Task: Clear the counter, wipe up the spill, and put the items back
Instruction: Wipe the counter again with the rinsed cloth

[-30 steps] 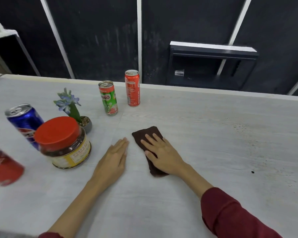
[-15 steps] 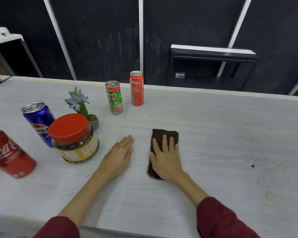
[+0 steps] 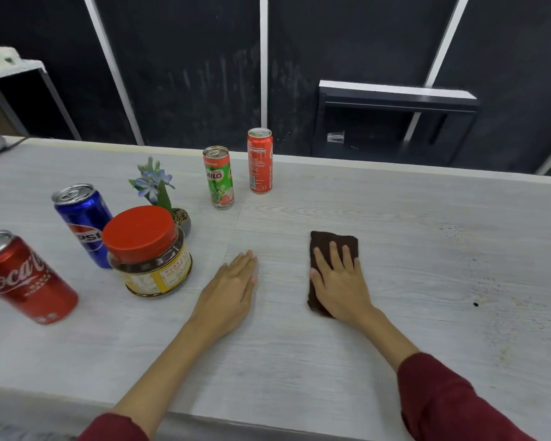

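A dark brown cloth (image 3: 333, 239) lies on the pale wood-grain counter (image 3: 411, 218), right of centre. My right hand (image 3: 339, 281) presses flat on it, fingers spread, covering its near half. My left hand (image 3: 229, 288) rests palm down on the bare counter, holding nothing. At the left stand a red-lidded jar (image 3: 147, 249), a blue Pepsi can (image 3: 83, 221) and a red Coca-Cola can (image 3: 23, 278). Behind them are a small potted flower (image 3: 158, 189), a green Milo can (image 3: 218, 176) and a slim red can (image 3: 260, 160).
Dark specks (image 3: 475, 303) dot the counter at the right. A dark open shelf unit (image 3: 395, 122) stands behind the counter's far edge against a black wall. A white stand (image 3: 19, 68) is at the far left.
My right hand has slid the cloth to the right, and the cloth has turned from slanted to straight. My left hand has stayed flat on the counter.
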`<state>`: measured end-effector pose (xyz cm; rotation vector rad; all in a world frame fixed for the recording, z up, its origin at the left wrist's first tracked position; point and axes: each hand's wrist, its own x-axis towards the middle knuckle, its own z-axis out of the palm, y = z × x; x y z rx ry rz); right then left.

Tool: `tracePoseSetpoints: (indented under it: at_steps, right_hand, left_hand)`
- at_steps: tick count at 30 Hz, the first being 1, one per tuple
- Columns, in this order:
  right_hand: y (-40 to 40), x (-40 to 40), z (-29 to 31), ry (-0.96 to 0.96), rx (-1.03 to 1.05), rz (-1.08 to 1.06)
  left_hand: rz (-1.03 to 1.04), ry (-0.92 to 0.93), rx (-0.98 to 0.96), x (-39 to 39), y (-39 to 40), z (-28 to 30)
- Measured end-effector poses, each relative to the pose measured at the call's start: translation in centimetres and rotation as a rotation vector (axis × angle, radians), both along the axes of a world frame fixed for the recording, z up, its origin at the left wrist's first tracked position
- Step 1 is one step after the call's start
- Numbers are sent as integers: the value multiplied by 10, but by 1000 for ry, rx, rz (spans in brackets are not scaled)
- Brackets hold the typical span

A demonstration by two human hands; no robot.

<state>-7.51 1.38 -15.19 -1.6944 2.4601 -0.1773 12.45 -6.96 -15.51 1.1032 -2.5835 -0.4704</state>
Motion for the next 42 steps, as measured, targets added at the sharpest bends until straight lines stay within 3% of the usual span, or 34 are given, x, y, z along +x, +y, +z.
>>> tracePoseSetpoints:
  at_steps: [4,7,12,16,20,27,32,38,42]
  right_hand:
    - [-21,41,-3,5,-29,94]
    - [6,57,-10,43,-82,174]
    - [55,17,-11,112,-98,63]
    - [14,-2,-4,9,-28,-21]
    - [-5,31,-3,-14,-31,20]
    - [112,31,-14,87,-77,28]
    - [189,-24,-15,107,-35,-113]
    - [167,-73,-3,25,-49,-191]
    - [160,-54,-8,138,-48,-69]
  left_hand:
    - [31,-9,-18,3,-6,4]
    - [29,-31,-15,2,-10,5]
    - [-6,-25,-1,-3,-10,6]
    - [-22,-24,13,-5,-8,4]
    - [-24,-18,46,-8,-7,0]
    - [-112,2,56,-31,19,-6]
    - [-183,13,55,-57,55,-6]
    - [-168,-3,-2,-88,90,-8]
    - [-114,-14,-26,-105,106,2]
